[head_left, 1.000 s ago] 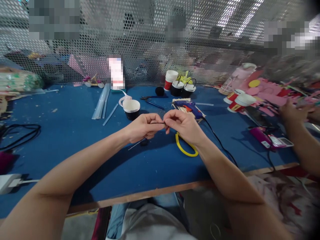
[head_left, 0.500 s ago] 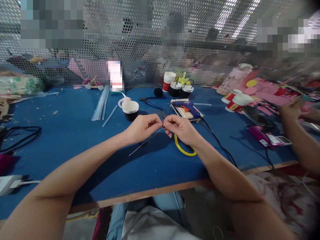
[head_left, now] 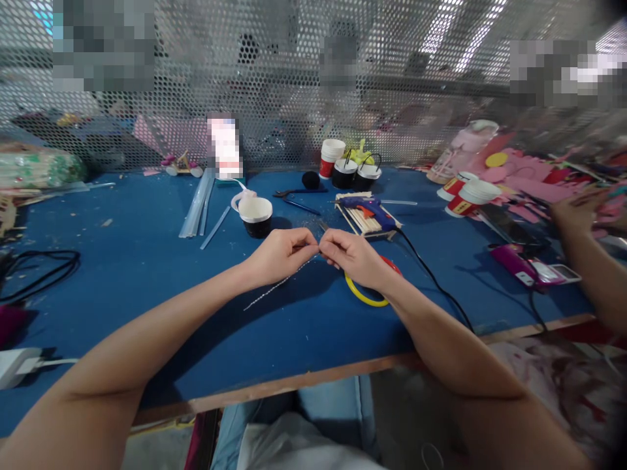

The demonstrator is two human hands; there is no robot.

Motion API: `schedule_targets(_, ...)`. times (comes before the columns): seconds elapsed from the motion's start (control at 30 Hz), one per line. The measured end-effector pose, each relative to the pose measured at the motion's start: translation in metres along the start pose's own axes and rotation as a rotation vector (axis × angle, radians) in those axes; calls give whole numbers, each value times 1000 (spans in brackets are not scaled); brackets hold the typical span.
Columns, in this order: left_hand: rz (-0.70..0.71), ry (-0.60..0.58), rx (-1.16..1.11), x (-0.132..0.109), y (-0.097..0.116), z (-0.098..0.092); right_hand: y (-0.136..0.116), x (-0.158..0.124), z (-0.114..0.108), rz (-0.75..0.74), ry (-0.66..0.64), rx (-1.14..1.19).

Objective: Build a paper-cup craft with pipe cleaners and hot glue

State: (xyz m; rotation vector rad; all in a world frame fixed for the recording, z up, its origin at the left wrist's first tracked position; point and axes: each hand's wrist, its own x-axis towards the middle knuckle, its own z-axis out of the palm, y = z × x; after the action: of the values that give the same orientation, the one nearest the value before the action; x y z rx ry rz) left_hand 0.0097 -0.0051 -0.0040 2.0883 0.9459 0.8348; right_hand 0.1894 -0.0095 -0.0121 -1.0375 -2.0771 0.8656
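Note:
Over the blue table (head_left: 147,248), my left hand (head_left: 281,256) and my right hand (head_left: 353,256) meet fingertip to fingertip. Both are closed in a pinch on a thin silvery wire (head_left: 274,288) that trails down and left from my left hand to the table. A yellow and red loop (head_left: 365,295) lies on the table under my right wrist. A black paper cup with a white inside (head_left: 257,215) stands just beyond my left hand.
A blue glue gun (head_left: 368,208) rests on wooden sticks, its black cord (head_left: 435,287) running to the table's front edge. Clear glue sticks (head_left: 198,202), more cups (head_left: 345,166), scissors (head_left: 294,192), a pink phone (head_left: 531,273) and pink craft pieces (head_left: 519,176) lie around. Another person's hand (head_left: 575,212) works at the right.
The dark piece held level between my hands a second ago is gone; a thin wire now hangs from the pinch to the table. My hands stay together. The other person's hand shifted slightly.

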Motion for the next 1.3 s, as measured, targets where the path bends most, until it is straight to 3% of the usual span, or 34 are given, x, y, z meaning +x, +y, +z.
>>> schedule_targets(0.5,-415,-297,-639,1,1,-11,-5,-2,-4,5,-51,-34)
schedule_targets(0.63,-443,-284,-629,0,-1,-8,-7,-3,-2,30,-69,-11)
schedule_targets(0.83,-469,-243,-648,-1,-7,-2,-3,-1,1,143,-103,228)
schedule_targets(1.0,-512,-248,-756,1,-14,-3,2,4,-1,127,-53,452)
schedule_targets(1.13,-576,-278,-835,4,-14,-2,3,6,-1,172,-63,406)
schedule_targets(1.3,-564,-209,-726,7,-13,2,6,5,4,229,-20,223)
